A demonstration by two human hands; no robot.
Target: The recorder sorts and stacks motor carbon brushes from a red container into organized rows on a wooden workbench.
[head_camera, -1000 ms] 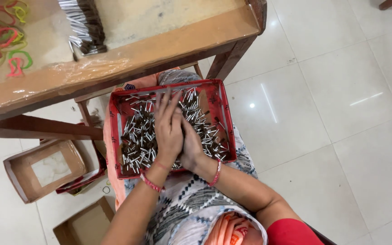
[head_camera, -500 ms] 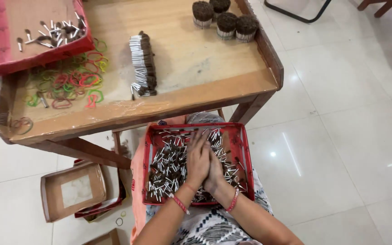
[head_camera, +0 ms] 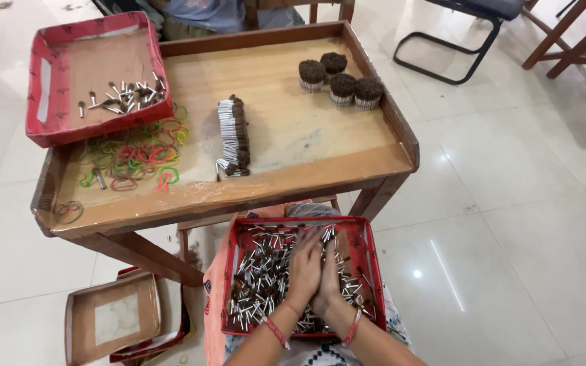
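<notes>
Head view: red tray (head_camera: 369, 268) of small metal-tipped sticks (head_camera: 259, 285) under both hands.

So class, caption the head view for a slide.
Both hands pressed together in a red tray of small sticks.

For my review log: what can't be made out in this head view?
- Whether the left hand or right hand holds any small sticks: palms face down, fingers hide them.
- Bottom of the red tray: covered by sticks.
- Person behind the table: cut off by the top edge.
</notes>
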